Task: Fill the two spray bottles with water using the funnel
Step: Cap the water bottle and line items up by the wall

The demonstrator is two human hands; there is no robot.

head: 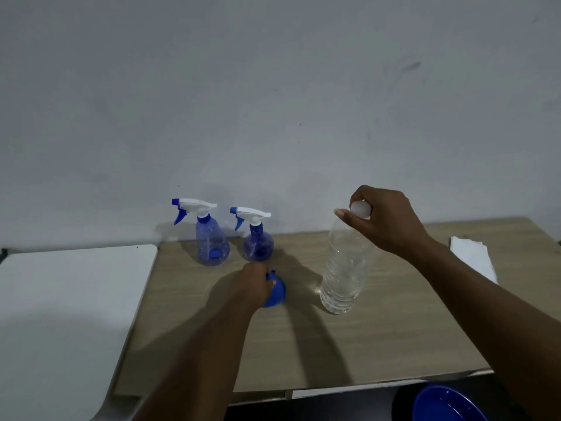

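Note:
Two blue spray bottles with white trigger heads stand at the back of the wooden table, the taller one [211, 241] on the left and the rounder one [258, 243] beside it. A blue funnel [277, 291] lies in front of them, and my left hand [253, 285] is closed over its left side. To the right a tall clear water bottle [344, 268] stands upright. My right hand [382, 217] grips its white cap [361, 209] from above.
The wooden table [379, 344] meets a grey wall at the back. A white surface [69, 299] adjoins it on the left. A folded white cloth [473, 256] lies at the right edge. A blue basin [449, 405] sits below the table's front edge.

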